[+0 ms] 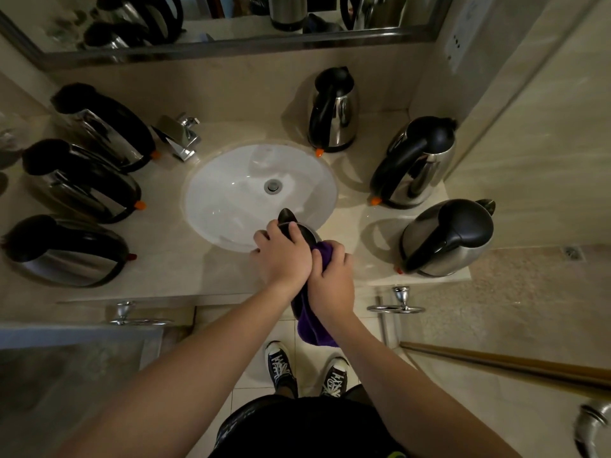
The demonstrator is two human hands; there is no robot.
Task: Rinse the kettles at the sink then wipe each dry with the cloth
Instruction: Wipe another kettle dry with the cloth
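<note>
3 kettles [79,183] line the counter at the left of the frame, 3 more [420,166] at the right. Wiping is the step in hand: at lower centre, over the sink [231,193] rim, the left hand [284,252] grips the held kettle [297,226] by its top while the right hand [330,279] clutches the purple cloth [314,325] against its side. Next, probably, turn the kettle to reach unwiped steel. Both forearms converge, wrists touching.
</note>
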